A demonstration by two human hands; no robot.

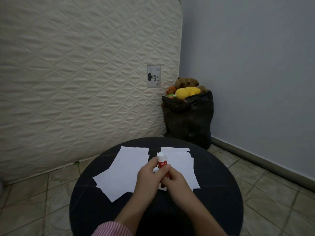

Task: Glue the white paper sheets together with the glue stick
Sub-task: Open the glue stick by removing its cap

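A red and white glue stick (162, 160) stands uncapped with its white glue tip up, held over the middle of a round black table (102, 210). My left hand (150, 176) wraps its fingers around the tube's middle. My right hand (175, 182) grips the tube's lower end. Under the hands lie white paper sheets: one stack on the left (122, 171) and one on the right (180, 160), both flat on the table. A small white and red piece, partly hidden below my right hand, rests near the sheets (162, 187).
A quilted mattress (76, 74) leans upright behind the table. A black bag full of plush toys (189, 116) sits in the corner by the grey wall. Tiled floor surrounds the table.
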